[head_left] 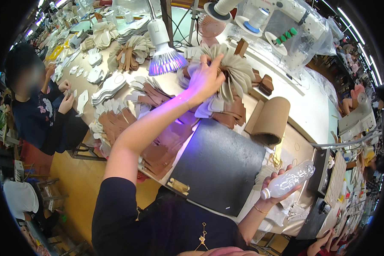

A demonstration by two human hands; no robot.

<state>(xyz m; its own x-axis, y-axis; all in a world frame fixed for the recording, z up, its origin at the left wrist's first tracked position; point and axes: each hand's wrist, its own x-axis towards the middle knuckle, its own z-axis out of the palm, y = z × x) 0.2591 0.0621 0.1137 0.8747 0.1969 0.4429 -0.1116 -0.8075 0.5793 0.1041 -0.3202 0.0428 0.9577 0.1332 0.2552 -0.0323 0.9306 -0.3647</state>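
My left hand (205, 81) reaches far across the table, fingers spread apart against a fanned bundle of cream cut pieces (237, 74). Whether it grips any of them is not plain, but the fingers look stretched out. In my right hand (281, 190) lies a clear plastic bottle (290, 179) with a white cap, tilted with its cap toward me. Between my arms sits a black work board (219, 164). Brown and white cut pieces (226, 112) lie just beyond the board, and more brown pieces (162, 155) are spread under my left forearm.
A lit lamp (166, 55) hangs close to my left forearm. A brown cardboard tube (271, 119) stands right of the board. Behind it are a sewing machine (303, 21) and thread spools (257, 21). A co-worker (42, 98) handles pieces at the left.
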